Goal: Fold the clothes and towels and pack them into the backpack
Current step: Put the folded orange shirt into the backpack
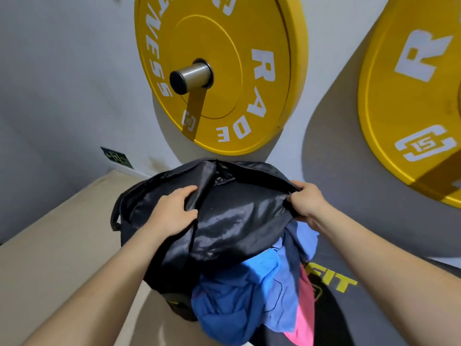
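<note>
A black backpack (232, 221) lies in front of me with its shiny lining showing and its mouth spread wide. My left hand (174, 211) grips the near-left edge of the opening. My right hand (306, 201) pinches the right edge and holds it apart. Just below the backpack sits a crumpled pile of clothes: a bright blue garment (232, 295), a paler blue piece (287, 283) and a pink one (305, 313) at its right side. The inside of the backpack looks dark; I cannot tell what it contains.
A yellow weight plate (249, 71) on a steel peg (192, 76) hangs on the wall right behind the backpack. A second yellow plate (411, 96) is at the right. A tan surface (62, 233) lies left, a dark mat with yellow lettering (336, 283) right.
</note>
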